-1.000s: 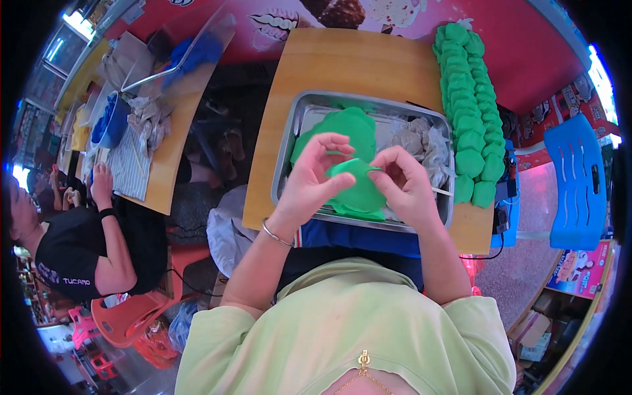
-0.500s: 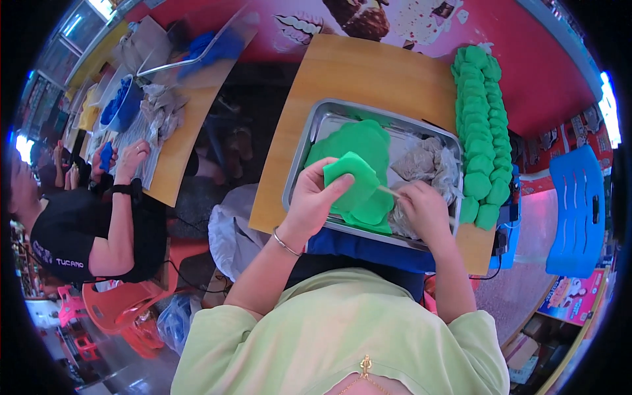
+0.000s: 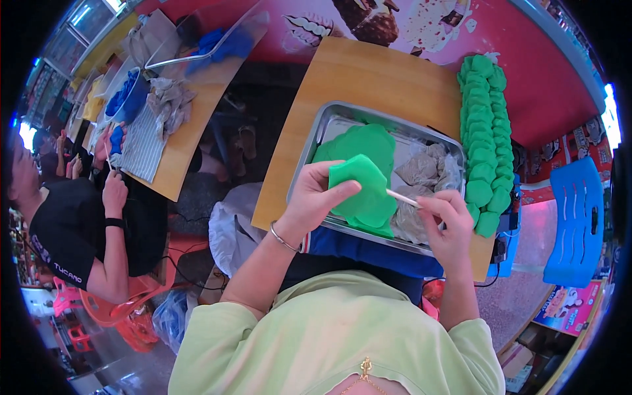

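Observation:
My left hand [image 3: 309, 201] pinches a thin, bendy green sheet [image 3: 359, 179] between thumb and fingers, above a metal tray [image 3: 303, 153]. In my right hand [image 3: 451, 227] is a slim white stick [image 3: 403, 198], gripped by thumb and fingertips. The stick's far end meets the right edge of the sheet; whether it lies against or behind it I cannot tell. Beneath, a pile of similar green sheets [image 3: 368, 141] lies in the tray's left part. Clear plastic bags with greyish-brown contents [image 3: 421, 168] fill the right part, partly behind my right hand.
Overlapping green scalloped pieces [image 3: 480, 141] form two long rows along the right of the wooden table [image 3: 289, 125]. A blue chair [image 3: 574, 224] stands farther right. At the left, a co-worker [image 3: 66, 224] holds a blue piece and a stick by another table [image 3: 184, 131] with a blue-filled tub [image 3: 125, 99].
My right hand has drawn back to the right and nearer me, so more of the stick shows. The green sheet stays in my left hand. The co-worker's hands have come nearer together.

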The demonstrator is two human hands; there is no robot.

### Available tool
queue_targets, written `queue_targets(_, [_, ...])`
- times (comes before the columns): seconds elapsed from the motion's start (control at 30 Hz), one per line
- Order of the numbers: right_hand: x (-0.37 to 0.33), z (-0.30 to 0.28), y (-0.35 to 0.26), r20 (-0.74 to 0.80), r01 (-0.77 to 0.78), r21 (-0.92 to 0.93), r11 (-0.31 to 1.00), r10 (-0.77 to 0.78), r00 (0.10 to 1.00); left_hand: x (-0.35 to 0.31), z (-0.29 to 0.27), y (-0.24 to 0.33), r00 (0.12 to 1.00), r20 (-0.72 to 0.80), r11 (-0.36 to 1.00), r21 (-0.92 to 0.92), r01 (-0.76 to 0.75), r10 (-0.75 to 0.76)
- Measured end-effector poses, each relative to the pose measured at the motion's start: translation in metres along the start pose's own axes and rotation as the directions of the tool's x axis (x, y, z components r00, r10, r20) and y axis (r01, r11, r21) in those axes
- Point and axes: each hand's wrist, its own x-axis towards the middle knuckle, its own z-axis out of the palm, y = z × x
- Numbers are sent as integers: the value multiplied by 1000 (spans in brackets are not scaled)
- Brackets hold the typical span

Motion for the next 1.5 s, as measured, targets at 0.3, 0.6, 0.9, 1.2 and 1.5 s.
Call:
queue_targets(0.3, [5, 20, -20, 53, -61, 151, 987, 54, 997, -6, 12, 0, 986, 163, 959, 282, -2, -45])
queue_targets(0.6, [-17, 31, -15, 170, -393, 671, 629, 385, 907, -4, 21, -1, 994, 76, 962, 258, -92, 75])
queue_targets(0.9, [-15, 34, -15, 161, -425, 713, 557, 460, 873, -6, 22, 5, 998, 45, 966, 253, -44, 33])
queue_targets(1.2, [2, 27, -17, -40, 73, 135, 988, -69, 997, -2, 25, 19, 967, 254, 944, 328, -48, -38])
queue_targets(1.5, [13, 4, -4, 152, 210, -70, 975, -197, 969, 5, 13, 24, 963, 228, 887, 460, 25, -145])
